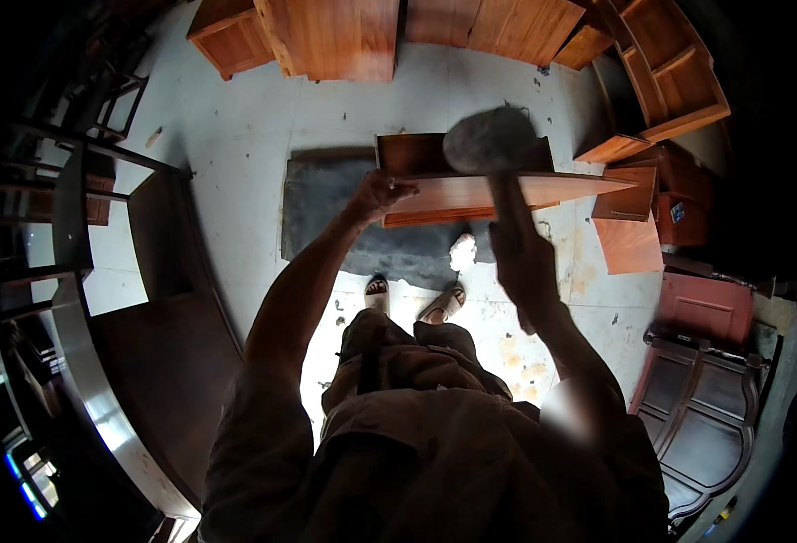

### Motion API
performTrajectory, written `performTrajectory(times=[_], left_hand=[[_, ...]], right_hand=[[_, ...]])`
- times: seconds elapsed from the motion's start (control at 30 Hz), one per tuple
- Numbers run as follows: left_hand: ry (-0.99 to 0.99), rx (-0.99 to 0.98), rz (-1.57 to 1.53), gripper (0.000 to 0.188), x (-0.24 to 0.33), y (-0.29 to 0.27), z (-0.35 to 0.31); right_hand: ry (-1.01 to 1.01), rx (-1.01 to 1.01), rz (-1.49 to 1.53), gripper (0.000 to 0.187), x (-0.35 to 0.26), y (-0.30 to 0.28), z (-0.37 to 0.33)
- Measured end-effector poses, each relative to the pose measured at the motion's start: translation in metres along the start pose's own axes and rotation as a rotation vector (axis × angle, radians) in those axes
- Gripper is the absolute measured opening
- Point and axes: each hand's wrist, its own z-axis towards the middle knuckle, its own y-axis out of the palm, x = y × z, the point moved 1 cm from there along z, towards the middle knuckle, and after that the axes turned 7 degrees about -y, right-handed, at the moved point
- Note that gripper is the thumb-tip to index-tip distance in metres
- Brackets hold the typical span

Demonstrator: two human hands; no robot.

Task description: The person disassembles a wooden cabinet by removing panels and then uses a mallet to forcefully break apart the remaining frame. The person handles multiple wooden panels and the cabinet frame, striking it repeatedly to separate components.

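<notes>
A reddish-brown wooden board (498, 192) spans the middle in front of me, its right end reaching past the wooden case (407, 156) beneath it. At the board's left end, my left hand (382, 196) is closed on the edge. My right hand (523, 262) is wrapped round the handle of a mallet (491, 141), blurred a little by motion. The mallet's large grey, rounded head hangs over the board and case; whether it touches the wood, I cannot tell. The case rests on a dark mat (312, 213).
A crumpled white item (462, 252) lies by my feet. Wooden cabinets (335, 41) stand along the far side, with an open shelf unit (674, 77) at far right. Dark furniture frames (167, 226) fill the left; dark panels (697, 425) lean at the right.
</notes>
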Motion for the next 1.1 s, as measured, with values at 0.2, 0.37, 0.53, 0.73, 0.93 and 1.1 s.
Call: performTrajectory(times=[0.2,0.37,0.53,0.73,0.93,1.1], left_hand=[[-0.010,-0.011,-0.302,0.032,-0.043,-0.003,0.000],[0.135,-0.056,-0.521,0.030,-0.011,0.009,0.002],[0.083,-0.015,-0.430,0.027,-0.043,0.004,0.009],[0.202,-0.033,-0.478,0.020,-0.020,0.011,0.004],[0.209,-0.010,-0.405,0.021,-0.067,0.009,0.027],[0.159,-0.062,-0.616,0.025,-0.072,0.003,0.005]], right_hand=[[0.140,0.419,0.269,0.064,-0.050,-0.021,0.007],[0.131,-0.073,0.010,0.074,-0.007,0.040,-0.034],[0.061,0.027,0.033,0.075,-0.043,0.017,-0.008],[0.273,0.393,0.211,0.067,-0.030,-0.003,-0.024],[0.213,-0.074,0.209,0.068,-0.034,0.068,-0.034],[-0.008,0.189,-0.059,0.070,-0.060,0.017,-0.005]])
